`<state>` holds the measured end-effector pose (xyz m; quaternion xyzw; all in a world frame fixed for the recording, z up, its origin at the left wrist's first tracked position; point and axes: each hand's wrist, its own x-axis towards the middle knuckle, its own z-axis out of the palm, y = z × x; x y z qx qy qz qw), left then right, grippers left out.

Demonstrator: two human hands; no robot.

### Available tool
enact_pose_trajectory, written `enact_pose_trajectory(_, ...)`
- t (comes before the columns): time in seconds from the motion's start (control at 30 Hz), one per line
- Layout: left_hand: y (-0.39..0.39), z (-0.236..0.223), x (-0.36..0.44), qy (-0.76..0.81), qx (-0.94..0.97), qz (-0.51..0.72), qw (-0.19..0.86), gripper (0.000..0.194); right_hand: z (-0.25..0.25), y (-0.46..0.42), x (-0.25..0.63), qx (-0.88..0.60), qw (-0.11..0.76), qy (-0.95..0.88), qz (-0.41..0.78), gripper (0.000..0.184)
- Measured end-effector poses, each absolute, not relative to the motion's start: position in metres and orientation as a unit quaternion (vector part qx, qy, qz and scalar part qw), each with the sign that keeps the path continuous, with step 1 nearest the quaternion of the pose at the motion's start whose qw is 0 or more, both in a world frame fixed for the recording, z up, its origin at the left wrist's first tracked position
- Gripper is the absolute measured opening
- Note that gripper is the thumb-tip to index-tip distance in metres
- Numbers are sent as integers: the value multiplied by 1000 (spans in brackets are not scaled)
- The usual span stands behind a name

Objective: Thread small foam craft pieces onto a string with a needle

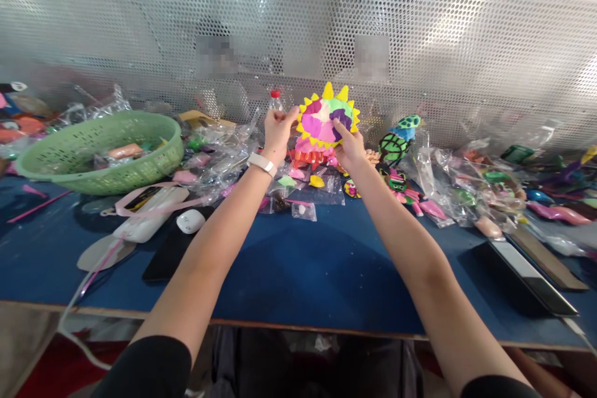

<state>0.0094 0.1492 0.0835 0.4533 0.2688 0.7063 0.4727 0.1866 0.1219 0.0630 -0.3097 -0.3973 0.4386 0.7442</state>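
Observation:
Above the back of the blue table I hold up a round sun-shaped clay piece point(321, 130). Its rim has yellow spikes, and its face is patched in purple, magenta, pale pink and light green. My left hand point(278, 135) pinches its left edge, with a pale band at the wrist. From the lower right, my right hand point(349, 144) grips it with the thumb on its face; the fingers behind are hidden. Just below lie a yellow clay bit point(316, 181), a pale green bit point(286, 181) and a small clear bag point(304, 211).
A green plastic basket point(100, 183) stands at left, near a white power bank point(149, 217) and an earbud case point(190, 221). Clear bags and coloured clay crowd the table's back. A blue-green clay figure point(396, 143) stands right of centre. Perforated metal panel point(298, 25) behind; tablet-like device point(527, 277) at right.

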Motion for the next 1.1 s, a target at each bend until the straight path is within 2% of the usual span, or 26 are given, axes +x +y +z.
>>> enact_pose_trajectory(0.13, 160, 80, -5, 300, 408, 729, 461, 68, 63, 139, 202, -341, 779, -375, 370, 27)
enact_pose_trajectory(0.27, 165, 80, -16, 292, 394, 737, 466, 68, 70, 144, 217, -368, 765, -486, 208, 18)
enact_pose_trajectory(0.37, 167, 80, -18, 285, 395, 734, 474, 70, 70, 141, 220, -382, 687, -610, 101, 15)
enact_pose_trajectory(0.53, 170, 86, -22, 298, 372, 735, 483, 65, 55, 143, 218, -424, 494, -758, -47, 37)
enact_pose_trajectory(0.6, 171, 91, -28, 295, 363, 740, 484, 60, 48, 147, 218, -426, 456, -779, -70, 41)
enact_pose_trajectory(0.83, 172, 101, -43, 275, 352, 762, 469, 51, 38, 151, 222, -415, 419, -804, -73, 46)
enact_pose_trajectory(1.0, 173, 97, -38, 278, 366, 751, 474, 63, 35, 153, 226, -406, 396, -822, -64, 56)
enact_pose_trajectory(1.1, 174, 97, -37, 277, 366, 749, 478, 63, 32, 155, 226, -393, 392, -829, -63, 60)
